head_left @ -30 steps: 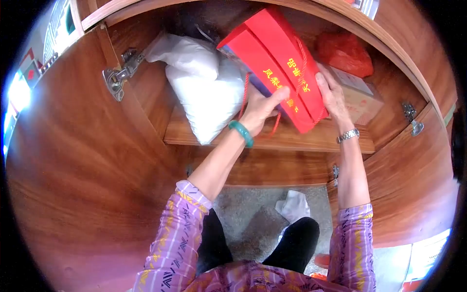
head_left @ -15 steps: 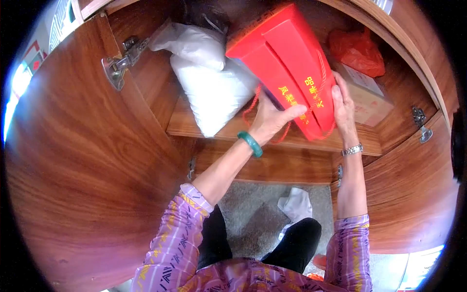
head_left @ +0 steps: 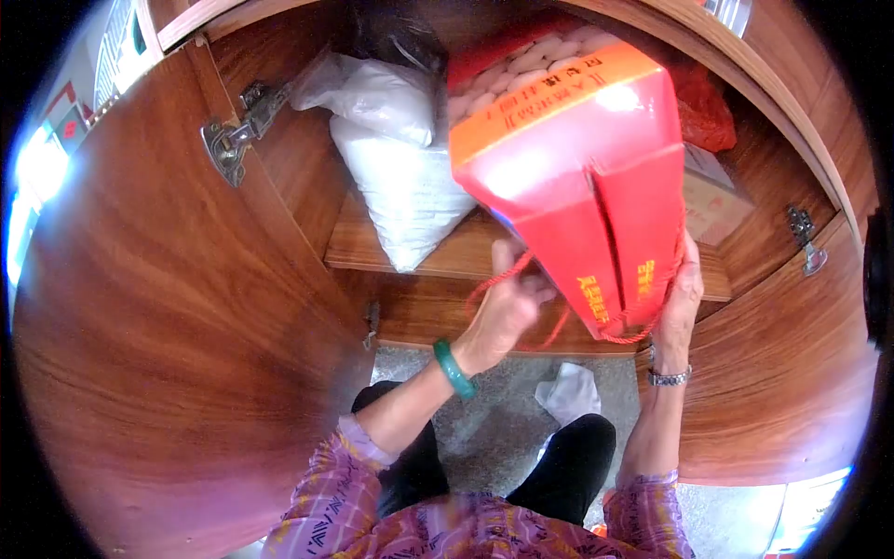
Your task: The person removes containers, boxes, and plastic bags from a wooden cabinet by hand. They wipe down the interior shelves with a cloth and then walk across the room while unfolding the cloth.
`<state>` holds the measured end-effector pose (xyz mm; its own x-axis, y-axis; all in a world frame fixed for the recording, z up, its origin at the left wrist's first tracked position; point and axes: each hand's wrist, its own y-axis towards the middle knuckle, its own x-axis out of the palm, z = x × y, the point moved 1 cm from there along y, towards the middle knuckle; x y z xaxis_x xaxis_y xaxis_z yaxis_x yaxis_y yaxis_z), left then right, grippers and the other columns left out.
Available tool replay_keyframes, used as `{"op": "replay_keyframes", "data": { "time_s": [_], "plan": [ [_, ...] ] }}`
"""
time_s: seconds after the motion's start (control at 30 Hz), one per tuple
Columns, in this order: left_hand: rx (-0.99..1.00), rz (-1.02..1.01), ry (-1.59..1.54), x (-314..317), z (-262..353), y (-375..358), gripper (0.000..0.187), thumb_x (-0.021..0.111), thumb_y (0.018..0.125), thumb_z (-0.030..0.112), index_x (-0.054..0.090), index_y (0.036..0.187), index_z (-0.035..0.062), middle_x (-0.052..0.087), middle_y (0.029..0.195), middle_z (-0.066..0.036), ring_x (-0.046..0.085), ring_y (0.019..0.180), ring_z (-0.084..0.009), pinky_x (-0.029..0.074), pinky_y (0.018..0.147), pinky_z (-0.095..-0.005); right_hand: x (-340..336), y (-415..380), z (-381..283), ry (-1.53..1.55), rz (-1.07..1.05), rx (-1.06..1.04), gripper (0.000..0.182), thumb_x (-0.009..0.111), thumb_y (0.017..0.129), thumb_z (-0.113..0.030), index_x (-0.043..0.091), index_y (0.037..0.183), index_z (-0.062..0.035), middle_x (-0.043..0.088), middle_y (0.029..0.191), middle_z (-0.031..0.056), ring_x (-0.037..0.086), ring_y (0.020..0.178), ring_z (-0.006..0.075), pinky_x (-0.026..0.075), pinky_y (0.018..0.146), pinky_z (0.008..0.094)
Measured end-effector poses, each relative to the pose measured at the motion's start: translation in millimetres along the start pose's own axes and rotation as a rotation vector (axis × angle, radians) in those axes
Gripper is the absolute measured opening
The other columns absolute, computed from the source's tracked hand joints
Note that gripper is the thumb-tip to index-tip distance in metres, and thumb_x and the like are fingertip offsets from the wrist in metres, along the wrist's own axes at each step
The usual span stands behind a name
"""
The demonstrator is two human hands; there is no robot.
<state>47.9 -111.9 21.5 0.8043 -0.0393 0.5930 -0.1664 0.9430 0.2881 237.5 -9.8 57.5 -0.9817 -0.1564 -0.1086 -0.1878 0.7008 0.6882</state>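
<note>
A red gift box [head_left: 577, 200] with yellow lettering, an orange band and red rope handles is tilted in front of the cabinet shelf. My right hand [head_left: 682, 289], with a metal watch at the wrist, grips its lower right side. At the box's lower left edge is my left hand [head_left: 510, 303], a green bangle on its wrist. Its fingers are curled at the red cord, partly blurred, and whether they hold it is unclear. White bags [head_left: 400, 177] lie on the shelf left of the box.
Behind the box at right are a red plastic bag [head_left: 705, 110] and a cardboard box [head_left: 715, 197]. Open cabinet doors stand at left [head_left: 177, 326] and right [head_left: 773, 373]. A white cloth or bag [head_left: 570, 393] lies on the floor below the shelf.
The red box has come nearer and lower, and its top face with the orange band now shows. Both hands have moved down, and my left hand has shifted from the box's front to its lower left edge.
</note>
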Motion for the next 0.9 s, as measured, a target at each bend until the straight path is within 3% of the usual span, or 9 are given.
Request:
{"op": "replay_keyframes", "data": {
  "time_s": [0.03,0.1,0.13,0.33,0.43,0.57,0.6,0.73,0.9],
  "plan": [
    [-0.001,-0.001,0.003,-2,3,1,0.063,0.064,0.079,0.038,0.029,0.12,0.0054,0.038,0.123,-0.012,0.05,0.104,-0.0239,0.042,0.09,-0.0393,-3,1,2,0.152,0.034,0.102,0.052,0.033,0.095,-0.043,0.048,0.121,-0.0002,0.05,0.122,0.0111,0.044,0.116,0.023,0.031,0.101,0.0368],
    [-0.004,0.013,-0.062,-4,10,1,0.069,0.04,0.084,0.065,0.031,0.12,0.0066,0.039,0.12,-0.013,0.052,0.101,-0.0257,0.045,0.087,-0.0422,-7,8,-1,0.157,0.032,0.133,0.05,0.036,0.095,-0.041,0.048,0.119,0.0008,0.049,0.122,0.0102,0.044,0.115,0.0205,0.033,0.1,0.0341],
    [-0.088,0.097,-0.002,2,26,8,0.086,0.02,0.076,0.079,0.029,0.123,0.0073,0.042,0.117,-0.014,0.053,0.1,-0.0286,0.045,0.086,-0.0475,-7,14,-1,0.159,-0.001,0.275,0.048,0.038,0.095,-0.039,0.047,0.119,0.0016,0.049,0.122,0.0103,0.045,0.114,0.0186,0.034,0.099,0.0323],
    [-0.136,0.115,-0.097,16,52,31,0.097,0.015,0.068,0.086,0.034,0.123,0.0091,0.05,0.106,-0.013,0.057,0.094,-0.0323,0.042,0.08,-0.0595,-3,43,-4,0.236,0.072,0.707,0.041,0.043,0.095,-0.03,0.046,0.121,0.0018,0.051,0.121,0.0089,0.05,0.106,0.013,0.044,0.088,0.0281],
    [-0.142,0.077,-0.035,18,45,32,0.096,0.018,0.069,0.085,0.031,0.129,0.0111,0.046,0.117,-0.011,0.051,0.106,-0.03,0.04,0.083,-0.0599,-6,38,-14,0.294,-0.022,0.768,0.044,0.046,0.093,-0.033,0.046,0.122,0.0012,0.055,0.117,0.0087,0.056,0.098,0.0154,0.048,0.083,0.0314],
    [-0.157,0.063,0.049,45,45,14,0.092,0.022,0.072,0.082,0.028,0.135,0.0142,0.039,0.134,-0.009,0.043,0.12,-0.0279,0.039,0.089,-0.0601,-48,12,38,0.44,-0.156,0.504,0.043,0.049,0.092,-0.023,0.039,0.128,-0.0021,0.05,0.12,0.0111,0.053,0.106,0.0206,0.048,0.087,0.036],
    [-0.195,0.033,-0.039,50,48,6,0.068,0.026,0.088,0.065,0.026,0.133,0.0144,0.042,0.126,-0.003,0.042,0.116,-0.0141,0.039,0.093,-0.0377,-50,4,35,0.424,-0.135,0.498,0.043,0.05,0.091,-0.023,0.04,0.128,-0.0021,0.05,0.12,0.0111,0.053,0.105,0.0205,0.048,0.087,0.0359],
    [0.011,-0.22,0.377,55,17,-22,0.096,0.054,0.085,0.044,-0.013,0.137,-0.002,0.009,0.141,-0.018,0.01,0.132,-0.0263,0.015,0.108,-0.038,-67,-35,18,0.343,-0.054,0.539,0.042,0.05,0.091,-0.023,0.041,0.126,-0.0019,0.051,0.118,0.0109,0.053,0.104,0.0203,0.048,0.086,0.0354],
    [0.124,-0.291,0.54,67,-21,-50,0.127,0.063,0.065,0.064,-0.017,0.136,-0.0045,-0.009,0.143,-0.028,-0.007,0.135,-0.0368,0.003,0.109,-0.0436,-94,-88,6,0.275,0.038,0.614,0.041,0.051,0.09,-0.023,0.043,0.124,-0.0018,0.052,0.116,0.0107,0.054,0.102,0.02,0.048,0.085,0.0349]
  ]
}}
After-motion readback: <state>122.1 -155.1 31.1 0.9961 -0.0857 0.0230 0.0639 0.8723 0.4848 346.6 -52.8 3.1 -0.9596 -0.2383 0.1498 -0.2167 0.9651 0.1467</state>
